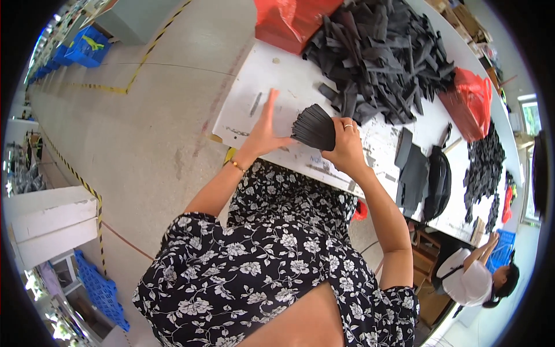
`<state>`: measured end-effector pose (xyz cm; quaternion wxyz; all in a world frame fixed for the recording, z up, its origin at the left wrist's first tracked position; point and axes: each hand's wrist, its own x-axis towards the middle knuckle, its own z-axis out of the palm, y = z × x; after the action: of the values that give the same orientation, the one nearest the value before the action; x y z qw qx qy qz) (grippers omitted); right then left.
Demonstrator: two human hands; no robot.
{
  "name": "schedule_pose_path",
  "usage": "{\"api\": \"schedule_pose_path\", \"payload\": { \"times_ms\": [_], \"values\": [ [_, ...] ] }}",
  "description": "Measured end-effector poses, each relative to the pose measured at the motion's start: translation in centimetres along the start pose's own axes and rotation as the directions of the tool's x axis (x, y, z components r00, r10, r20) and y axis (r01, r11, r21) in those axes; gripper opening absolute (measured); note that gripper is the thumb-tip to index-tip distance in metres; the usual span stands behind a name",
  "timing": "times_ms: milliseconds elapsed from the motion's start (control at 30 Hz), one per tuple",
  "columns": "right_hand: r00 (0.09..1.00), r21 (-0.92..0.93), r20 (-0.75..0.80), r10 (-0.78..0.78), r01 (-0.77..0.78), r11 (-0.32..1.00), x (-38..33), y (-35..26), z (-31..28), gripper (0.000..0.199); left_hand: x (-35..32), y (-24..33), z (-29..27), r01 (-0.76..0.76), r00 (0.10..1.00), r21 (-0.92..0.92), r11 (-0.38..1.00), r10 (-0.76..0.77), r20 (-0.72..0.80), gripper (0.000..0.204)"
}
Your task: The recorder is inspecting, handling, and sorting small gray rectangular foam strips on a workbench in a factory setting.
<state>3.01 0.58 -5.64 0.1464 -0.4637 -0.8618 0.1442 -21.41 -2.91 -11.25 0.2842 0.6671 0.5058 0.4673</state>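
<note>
A fanned stack of black fabric strips [315, 127] is gripped in my right hand [348, 149], above the near edge of the white table [231, 118]. The fingers wrap round the right side of the stack, and a ring shows on one. To its left, my left hand [265, 132] is open, fingers stretched away from me and the thumb pointing at the stack's left edge. Whether that thumb touches the strips I cannot tell. Just beyond lies a big heap of loose black strips [381, 58].
A red bag [292, 23] stands at the table's far left, another red bag [467, 104] right of the heap. Flat black pieces [411, 173] and a black pouch [437, 182] lie to the right. A co-worker [471, 274] sits at the far right. Blue crates [87, 46] stand far left.
</note>
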Motion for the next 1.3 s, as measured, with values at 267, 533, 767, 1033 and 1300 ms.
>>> {"api": "schedule_pose_path", "payload": {
  "times_ms": [267,533,767,1033,1300],
  "values": [
    [0.982,-0.136,-0.036,-0.187,0.181,0.974,15.3,-4.2,3.8,0.081,-2.4,-2.3,-2.0,0.224,0.853,-0.012,0.975,-0.202,-0.481,0.084],
    [0.998,-0.414,0.029,-0.062,0.069,0.908,21.3,-2.9,8.8,0.110,-2.5,-3.0,-1.0,0.241,0.919,0.309,0.920,-0.115,-0.376,0.065],
    [0.986,-0.315,-0.078,-0.149,0.117,0.942,19.5,-4.1,9.6,0.117,-1.4,-2.4,-1.0,0.233,0.944,0.430,0.872,-0.097,-0.316,0.062],
    [0.938,0.173,-0.279,0.205,-0.161,0.972,7.8,-0.9,4.1,0.035,-2.0,-2.0,0.2,0.229,0.868,0.211,0.950,-0.102,-0.486,0.032],
    [0.761,0.386,-0.341,0.551,-0.421,0.821,-0.3,5.9,3.3,0.023,4.3,1.7,10.2,0.386,0.892,-0.532,0.754,-0.453,0.005,0.024]
  ]
}}
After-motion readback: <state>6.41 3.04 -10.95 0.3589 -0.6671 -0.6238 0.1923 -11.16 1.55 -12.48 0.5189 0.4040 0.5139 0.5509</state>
